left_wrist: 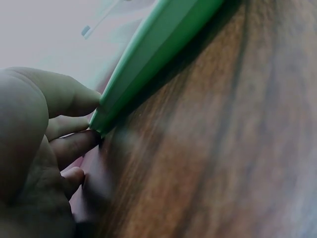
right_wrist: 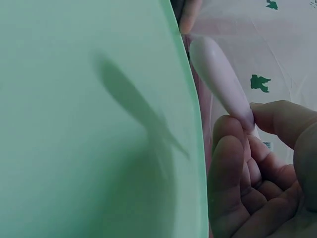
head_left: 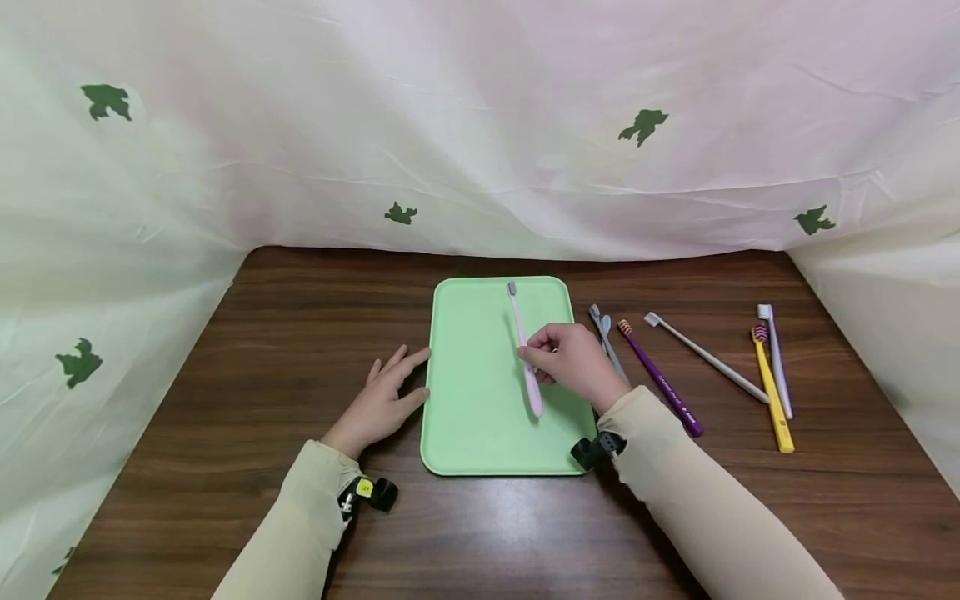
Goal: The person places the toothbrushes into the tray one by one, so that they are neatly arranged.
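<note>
Lightly pinched: pink toothbrush point(head_left: 520, 329) above the green tray point(head_left: 472, 367)

Its near end point(head_left: 536, 407) looks smooth; the brush should be light and stiff, best taken mid-handle. Left grip point(head_left: 382, 404), fingers extended, holding nothing, touches the tray's left rim. Right grip point(head_left: 573, 358), angled in from the near right, pinches the handle point(head_left: 532, 390) between thumb and fingers; the head point(head_left: 512, 288) points far

Free lane over the green tray point(head_left: 472, 383) between left fingers point(head_left: 411, 362) and pink toothbrush point(head_left: 533, 395).

Right hand point(head_left: 573, 357) pinches pink toothbrush point(head_left: 533, 396) over green tray point(head_left: 480, 442).
</note>
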Available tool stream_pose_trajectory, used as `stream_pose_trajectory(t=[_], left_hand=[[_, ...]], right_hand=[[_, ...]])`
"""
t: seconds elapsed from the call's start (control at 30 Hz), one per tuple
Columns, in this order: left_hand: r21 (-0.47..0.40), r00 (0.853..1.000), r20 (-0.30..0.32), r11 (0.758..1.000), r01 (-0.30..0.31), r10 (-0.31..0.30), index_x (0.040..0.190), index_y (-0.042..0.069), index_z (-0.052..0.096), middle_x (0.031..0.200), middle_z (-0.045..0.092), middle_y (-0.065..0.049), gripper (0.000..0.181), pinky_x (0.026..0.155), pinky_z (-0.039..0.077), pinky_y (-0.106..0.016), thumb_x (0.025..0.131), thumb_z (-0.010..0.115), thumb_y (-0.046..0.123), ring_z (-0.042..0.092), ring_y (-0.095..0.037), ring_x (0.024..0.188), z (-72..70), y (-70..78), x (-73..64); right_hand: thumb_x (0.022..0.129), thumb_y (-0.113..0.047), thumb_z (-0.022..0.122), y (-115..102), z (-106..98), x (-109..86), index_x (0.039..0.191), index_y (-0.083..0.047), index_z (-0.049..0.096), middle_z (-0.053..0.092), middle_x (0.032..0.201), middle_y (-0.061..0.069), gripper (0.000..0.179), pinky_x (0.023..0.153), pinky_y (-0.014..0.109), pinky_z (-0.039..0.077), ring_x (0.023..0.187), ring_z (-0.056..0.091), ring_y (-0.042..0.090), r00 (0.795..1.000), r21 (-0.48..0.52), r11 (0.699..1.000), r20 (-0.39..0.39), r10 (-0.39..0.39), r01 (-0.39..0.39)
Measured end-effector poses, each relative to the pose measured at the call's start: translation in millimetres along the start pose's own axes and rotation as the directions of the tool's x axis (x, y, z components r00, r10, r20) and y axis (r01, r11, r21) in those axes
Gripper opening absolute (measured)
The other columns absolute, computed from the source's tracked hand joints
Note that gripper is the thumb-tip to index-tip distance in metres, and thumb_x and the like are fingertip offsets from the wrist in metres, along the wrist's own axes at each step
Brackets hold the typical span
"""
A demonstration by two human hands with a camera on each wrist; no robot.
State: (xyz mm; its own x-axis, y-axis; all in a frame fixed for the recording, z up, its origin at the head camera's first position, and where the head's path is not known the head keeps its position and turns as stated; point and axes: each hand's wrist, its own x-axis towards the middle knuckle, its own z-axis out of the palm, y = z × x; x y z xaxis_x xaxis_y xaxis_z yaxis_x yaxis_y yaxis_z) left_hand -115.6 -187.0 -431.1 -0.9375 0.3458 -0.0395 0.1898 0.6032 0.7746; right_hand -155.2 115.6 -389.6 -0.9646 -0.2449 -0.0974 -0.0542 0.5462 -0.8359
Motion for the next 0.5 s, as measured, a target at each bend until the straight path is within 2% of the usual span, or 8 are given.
stream_pose_trajectory(t=[0.23,0.5], left_hand=[[0.009,1.0,0.017,1.0,-0.008,0.007,0.158,0.014,0.035,0.161,0.034,-0.004,0.058,0.121,-0.008,-0.053,0.104,0.055,0.02,0.011,-0.028,0.154,2.9,-0.7,0.6],[0.019,1.0,0.004,1.0,-0.002,0.002,0.157,0.013,0.037,0.16,0.036,-0.004,0.059,0.121,-0.007,-0.053,0.102,0.058,0.022,0.013,-0.028,0.154,-0.1,-0.6,-0.8]], right_hand=[[0.093,-0.015,0.072,-5,10,4.5,0.092,-0.002,0.071,0.068,0.078,0.006,0.013,0.061,0.031,0.058,0.064,0.066,0.016,0.999,0.022,0.999,0.021,0.026,-0.026],[0.092,-0.016,0.073,-12,28,15.3,0.091,-0.003,0.071,0.069,0.077,0.006,0.013,0.06,0.031,0.059,0.064,0.067,0.016,0.999,0.065,0.998,0.045,0.015,-0.017]])
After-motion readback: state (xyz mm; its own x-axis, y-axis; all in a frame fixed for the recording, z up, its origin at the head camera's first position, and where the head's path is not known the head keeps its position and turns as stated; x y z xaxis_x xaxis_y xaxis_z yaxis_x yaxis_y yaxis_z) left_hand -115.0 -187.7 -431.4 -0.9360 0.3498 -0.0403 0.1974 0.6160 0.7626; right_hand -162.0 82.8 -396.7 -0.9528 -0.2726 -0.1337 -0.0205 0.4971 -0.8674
